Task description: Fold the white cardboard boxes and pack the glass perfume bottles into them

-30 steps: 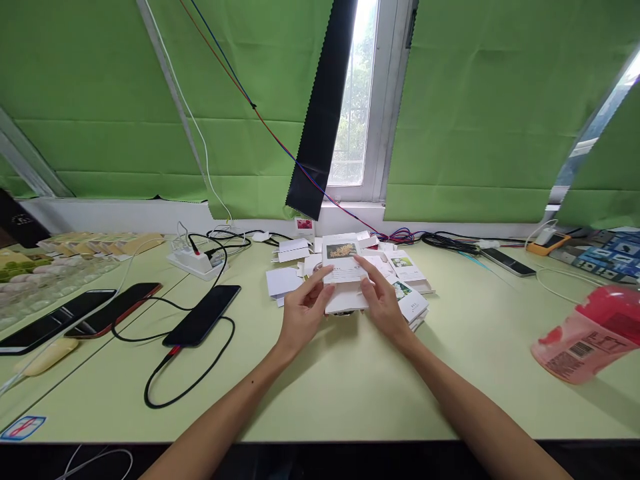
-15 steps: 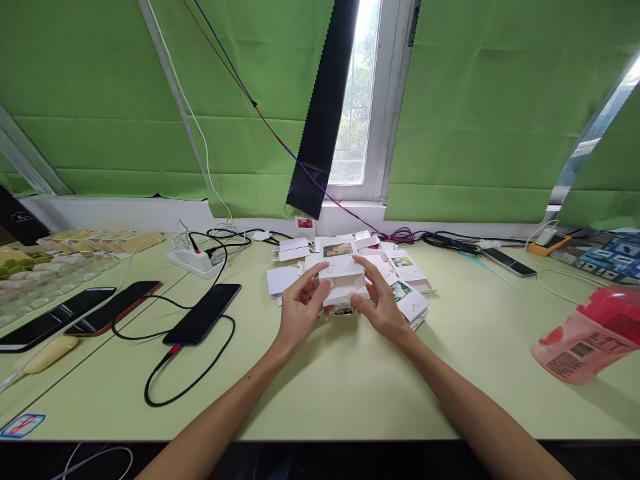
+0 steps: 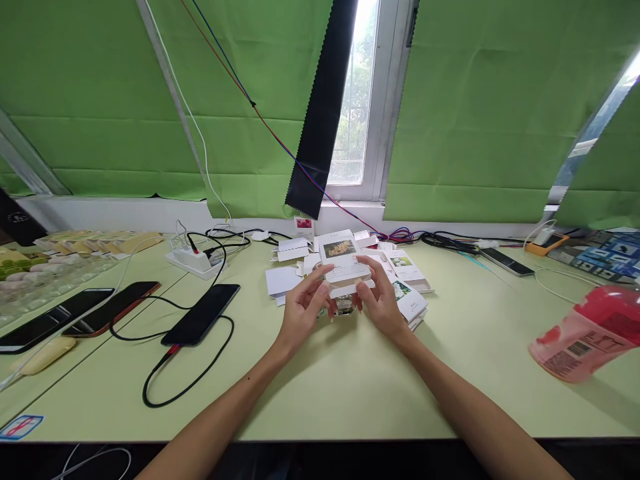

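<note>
Both my hands hold a small white cardboard box (image 3: 345, 268) with a yellow flower picture on its top flap, just above the pale green table (image 3: 350, 380). My left hand (image 3: 301, 312) grips its left side, thumb on top. My right hand (image 3: 381, 303) grips the right side. The box is partly folded into shape. Under it, between my hands, a small clear object (image 3: 344, 307) rests on the table. Behind lies a heap of flat white box blanks (image 3: 407, 290) with flower pictures.
Three black phones (image 3: 203, 314) lie at the left, one on a black cable (image 3: 165, 373). A white power strip (image 3: 193, 260) sits behind them. A pink bottle (image 3: 585, 333) lies at the right. Cables and another phone (image 3: 505, 261) run along the windowsill wall.
The flat blank has been folded into a more box-like shape between my hands. My fingers closed in on its sides and my hands came a little nearer to me.
</note>
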The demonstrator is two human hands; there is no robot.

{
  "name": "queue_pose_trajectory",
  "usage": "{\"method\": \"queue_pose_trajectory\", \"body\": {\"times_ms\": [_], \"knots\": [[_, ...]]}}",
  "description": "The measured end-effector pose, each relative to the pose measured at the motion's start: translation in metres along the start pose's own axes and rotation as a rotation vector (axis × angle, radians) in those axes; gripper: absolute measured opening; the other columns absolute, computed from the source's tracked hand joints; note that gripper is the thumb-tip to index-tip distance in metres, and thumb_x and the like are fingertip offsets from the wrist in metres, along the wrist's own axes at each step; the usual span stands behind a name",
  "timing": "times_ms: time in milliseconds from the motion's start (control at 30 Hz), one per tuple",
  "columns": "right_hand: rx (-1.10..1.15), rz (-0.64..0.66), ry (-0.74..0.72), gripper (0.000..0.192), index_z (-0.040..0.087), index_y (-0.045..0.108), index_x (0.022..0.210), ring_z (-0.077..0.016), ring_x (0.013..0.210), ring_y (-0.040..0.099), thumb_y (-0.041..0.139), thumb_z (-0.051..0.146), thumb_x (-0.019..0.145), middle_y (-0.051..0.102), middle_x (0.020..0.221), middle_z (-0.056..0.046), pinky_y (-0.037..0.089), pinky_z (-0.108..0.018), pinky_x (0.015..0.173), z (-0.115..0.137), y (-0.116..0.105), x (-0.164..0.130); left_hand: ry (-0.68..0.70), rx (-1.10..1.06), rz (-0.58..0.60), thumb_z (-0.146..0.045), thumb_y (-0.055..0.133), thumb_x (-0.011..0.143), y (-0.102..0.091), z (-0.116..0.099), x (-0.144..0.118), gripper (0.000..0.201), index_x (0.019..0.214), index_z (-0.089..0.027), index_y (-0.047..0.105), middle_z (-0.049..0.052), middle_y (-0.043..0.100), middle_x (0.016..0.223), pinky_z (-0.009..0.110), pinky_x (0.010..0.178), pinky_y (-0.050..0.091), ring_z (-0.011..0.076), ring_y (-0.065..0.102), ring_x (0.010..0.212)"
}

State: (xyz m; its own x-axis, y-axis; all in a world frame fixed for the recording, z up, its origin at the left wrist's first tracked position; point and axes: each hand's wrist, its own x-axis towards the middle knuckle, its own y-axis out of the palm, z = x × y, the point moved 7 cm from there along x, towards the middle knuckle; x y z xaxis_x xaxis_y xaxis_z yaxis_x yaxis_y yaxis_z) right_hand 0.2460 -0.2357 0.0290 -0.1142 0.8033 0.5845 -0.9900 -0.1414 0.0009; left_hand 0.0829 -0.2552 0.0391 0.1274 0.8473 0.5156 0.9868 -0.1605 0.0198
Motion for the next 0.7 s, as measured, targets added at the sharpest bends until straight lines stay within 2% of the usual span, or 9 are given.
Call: {"method": "queue_pose_trajectory", "body": {"times_ms": [133, 333, 700], "knots": [[0.018, -0.012, -0.006, 0.048, 0.031, 0.051, 0.137, -0.0107, 0.064, 0.06, 0.062, 0.057, 0.098, 0.065, 0.113, -0.004, 0.053, -0.025, 0.051, 0.001, -0.0003, -0.0004, 0.031, -0.003, 0.042, -0.048, 0.069, 0.096, 0.0037, -0.0029, 0.0006, 0.052, 0.137, -0.018, 0.062, -0.001, 0.064, 0.073, 0.025, 0.058, 0.056, 0.0119, 0.062, 0.059], [0.015, -0.04, 0.005, 0.046, 0.03, 0.05, 0.135, -0.0095, 0.062, 0.06, 0.062, 0.054, 0.099, 0.064, 0.113, -0.004, 0.053, -0.024, 0.052, -0.0001, -0.0005, -0.0005, -0.001, 0.014, 0.024, -0.041, 0.077, 0.09, 0.0063, 0.002, 0.0006, 0.054, 0.136, -0.02, 0.061, 0.002, 0.068, 0.086, 0.024, 0.056, 0.055, 0.0116, 0.061, 0.064], [0.013, -0.052, 0.004, 0.04, 0.029, 0.053, 0.133, -0.0101, 0.066, 0.061, 0.062, 0.048, 0.099, 0.063, 0.113, -0.004, 0.053, -0.023, 0.051, -0.0016, 0.0003, -0.0006, -0.013, 0.035, 0.01, -0.041, 0.075, 0.091, 0.0088, -0.0009, -0.0005, 0.049, 0.134, -0.019, 0.062, -0.001, 0.063, 0.079, 0.023, 0.058, 0.054, 0.011, 0.059, 0.063]]}}
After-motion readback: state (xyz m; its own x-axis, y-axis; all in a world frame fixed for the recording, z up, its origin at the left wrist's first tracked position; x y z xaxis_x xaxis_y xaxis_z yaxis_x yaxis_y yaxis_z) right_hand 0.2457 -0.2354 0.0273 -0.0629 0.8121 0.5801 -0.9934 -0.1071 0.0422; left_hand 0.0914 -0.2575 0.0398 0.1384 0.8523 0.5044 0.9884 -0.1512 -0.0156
